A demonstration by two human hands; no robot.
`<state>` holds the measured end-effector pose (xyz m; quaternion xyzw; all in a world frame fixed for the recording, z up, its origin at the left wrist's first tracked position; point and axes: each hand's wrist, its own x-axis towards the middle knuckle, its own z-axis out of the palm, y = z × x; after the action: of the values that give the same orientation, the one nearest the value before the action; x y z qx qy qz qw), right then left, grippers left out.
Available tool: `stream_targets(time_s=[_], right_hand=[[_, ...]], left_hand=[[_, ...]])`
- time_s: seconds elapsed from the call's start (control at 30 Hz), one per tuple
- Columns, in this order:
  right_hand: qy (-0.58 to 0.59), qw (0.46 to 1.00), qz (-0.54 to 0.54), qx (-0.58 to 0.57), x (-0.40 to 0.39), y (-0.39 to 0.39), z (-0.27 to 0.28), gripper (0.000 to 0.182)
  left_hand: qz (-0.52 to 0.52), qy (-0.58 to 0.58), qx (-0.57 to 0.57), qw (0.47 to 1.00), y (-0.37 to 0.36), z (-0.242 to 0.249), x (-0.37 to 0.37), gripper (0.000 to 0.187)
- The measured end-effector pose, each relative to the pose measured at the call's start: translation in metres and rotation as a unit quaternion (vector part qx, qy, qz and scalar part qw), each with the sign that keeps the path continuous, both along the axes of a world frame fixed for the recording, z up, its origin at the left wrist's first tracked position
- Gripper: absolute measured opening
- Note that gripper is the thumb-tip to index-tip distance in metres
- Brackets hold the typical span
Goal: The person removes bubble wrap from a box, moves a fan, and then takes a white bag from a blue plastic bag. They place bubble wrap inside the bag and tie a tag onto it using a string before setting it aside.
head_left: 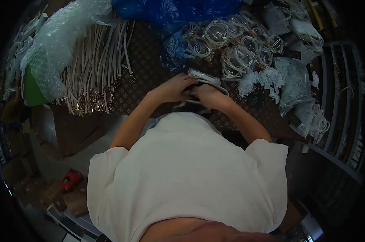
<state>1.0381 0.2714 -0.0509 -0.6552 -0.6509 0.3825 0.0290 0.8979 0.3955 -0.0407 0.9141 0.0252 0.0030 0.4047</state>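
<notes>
Both hands meet at the table's near edge, over a pale strap-like item point(219, 88) that curves around them. My left hand point(177, 88) reaches in from the left with its fingers bent inward and closed on part of it. My right hand point(208, 96) is closed too, its fingertips pressed in beside the left ones. What exactly lies between the fingers is dark and mostly hidden. Just beyond the hands lies a clear plastic packet point(204, 76) with something whitish inside.
Long pale straps with gold-coloured clasps point(95, 66) lie at left, beside bubble wrap point(49, 56). A blue plastic bag point(174, 12) is at the back. Bagged coils of clear tubing or cord point(239, 56) and white packets point(293, 82) fill the right. A metal rack point(339, 101) borders the right side.
</notes>
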Motion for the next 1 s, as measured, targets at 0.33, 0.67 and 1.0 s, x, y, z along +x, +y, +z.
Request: stream_targets(time_s=[0.33,0.67,1.0], right_hand=[[-0.15,0.96,0.207,0.111,-0.001,0.024,-0.009,0.03],[-0.121,0.973,0.189,-0.051,0.002,0.018,-0.009,0.032],[-0.041,0.981,0.186,-0.029,0.013,0.012,-0.043,0.026]], left_hand=[[0.019,-0.024,0.018,0.999,-0.002,-0.008,0.004,0.051],[0.026,-0.017,0.049,0.998,-0.008,-0.011,0.0,0.049],[0.012,0.0,0.056,0.998,-0.008,-0.01,0.002,0.049]])
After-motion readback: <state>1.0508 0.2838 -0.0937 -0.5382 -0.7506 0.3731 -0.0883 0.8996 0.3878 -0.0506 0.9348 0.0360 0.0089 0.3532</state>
